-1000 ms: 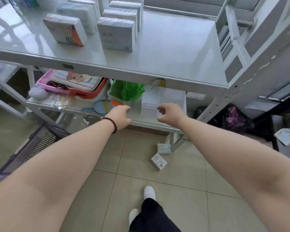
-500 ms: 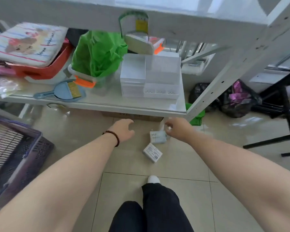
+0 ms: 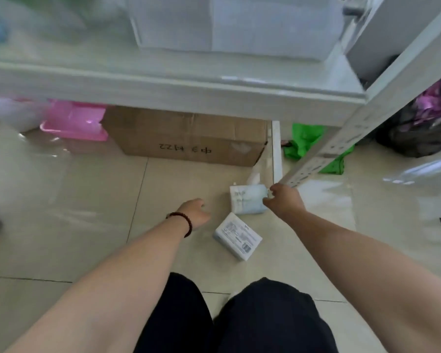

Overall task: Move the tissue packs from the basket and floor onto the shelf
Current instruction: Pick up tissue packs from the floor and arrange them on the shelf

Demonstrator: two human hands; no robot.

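A: Two tissue packs on the floor (image 3: 61,225), both in front of the shelf (image 3: 163,87). The blue pack (image 3: 246,200) lies near the foot of the shelf's slanted leg (image 3: 341,138). The white pack (image 3: 237,235) lies just beside it, closer to my knees, printed label face up.

B: And the hands?

A: My right hand (image 3: 284,202) is at the right edge of the blue pack, fingers (image 3: 270,193) curled and touching its wrapper. I cannot tell from here whether they have pinched it or only rest against it. My left hand (image 3: 195,211), bead bracelet (image 3: 182,221) at the wrist, hovers left of both packs, fingers released, touching neither.

B: Surroundings?

A: A cardboard box (image 3: 189,138) sits under the shelf with handwriting on its front. A pink tub (image 3: 74,121) stands left of it, a green bag (image 3: 306,141) right of it behind the leg. The picture is motion-blurred near the top.
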